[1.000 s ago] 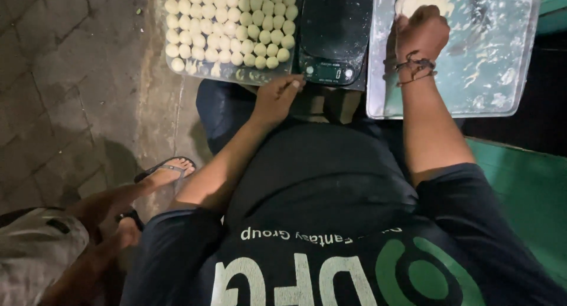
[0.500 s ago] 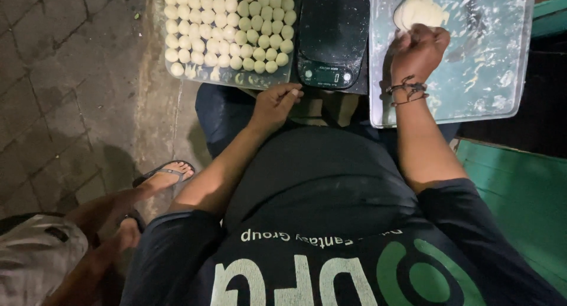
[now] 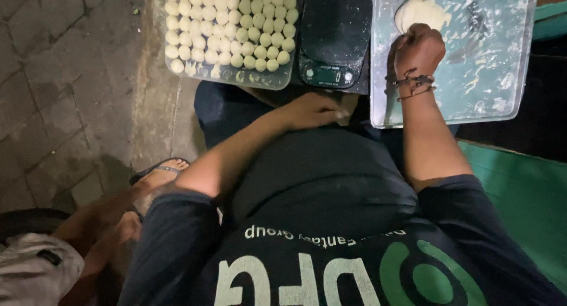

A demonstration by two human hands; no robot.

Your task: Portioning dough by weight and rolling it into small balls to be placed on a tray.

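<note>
The right hand (image 3: pixel 418 49) is closed as a fist against the dough lump (image 3: pixel 420 12) on the floured tray (image 3: pixel 490 75); the dough looks soft and sticky, best pinched at its edge; the left hand (image 3: pixel 316 110) rests empty on the lap.

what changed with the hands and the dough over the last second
The right hand drew back a little from the dough lump, so more of the lump shows on the floured board; it stays fisted at the lump's near edge. The left hand stayed resting in the lap. The tray of dough balls and the scale did not move.
</note>
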